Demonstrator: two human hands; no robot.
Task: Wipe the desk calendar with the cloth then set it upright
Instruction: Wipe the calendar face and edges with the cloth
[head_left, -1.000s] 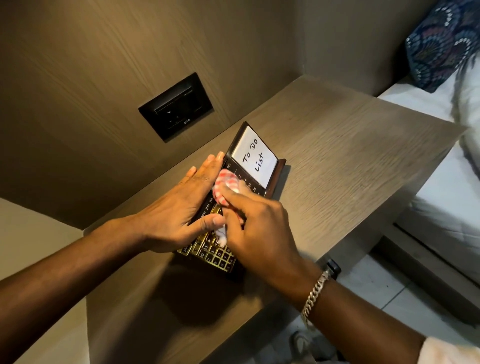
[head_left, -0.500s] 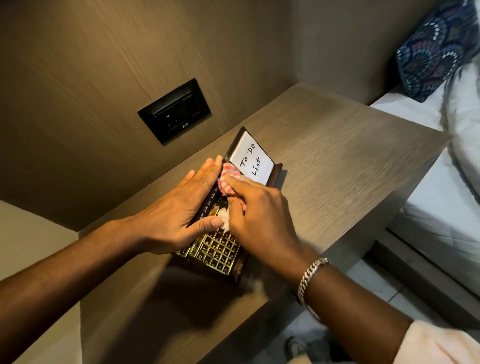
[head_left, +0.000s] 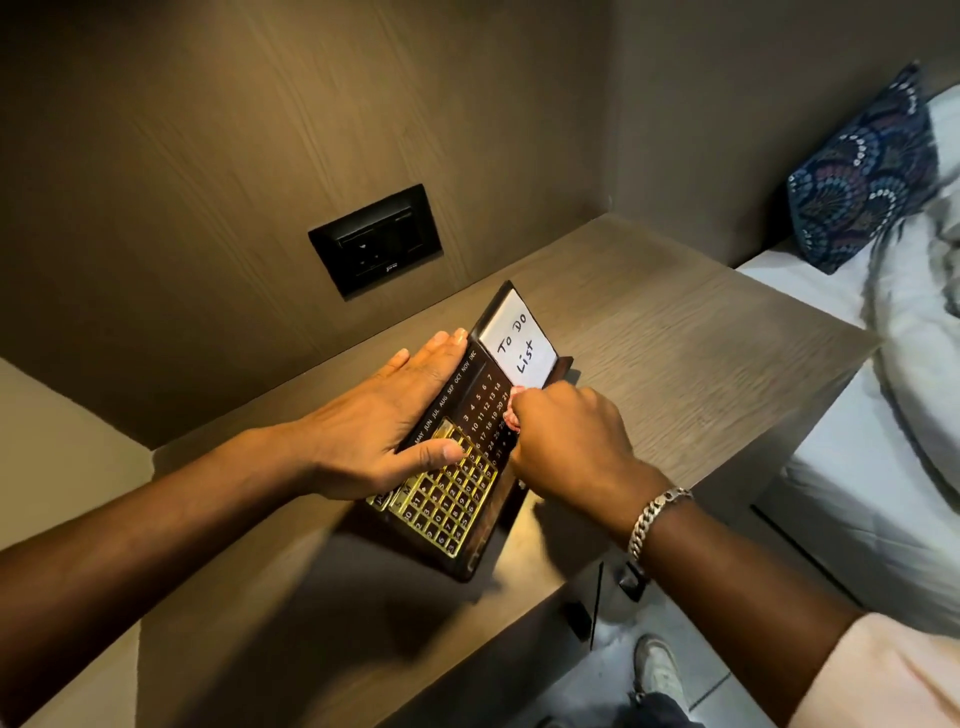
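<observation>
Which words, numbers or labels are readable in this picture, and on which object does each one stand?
"To Do List": handwritten on the white note at the far end of the desk calendar.
"MAY JUN JUL AUG SEP OCT NOV DEC": month strip along the calendar's left edge; earlier months are hidden under the left hand.
Date numbers on the dark panel: partly readable, for example 6, 7, 14, 21.
Gold grid numbers: too small to read.
Wall socket marking: too small to read.

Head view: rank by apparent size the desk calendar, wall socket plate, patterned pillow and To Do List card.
1. desk calendar
2. patterned pillow, partly cut off, farther away
3. wall socket plate
4. To Do List card
</observation>
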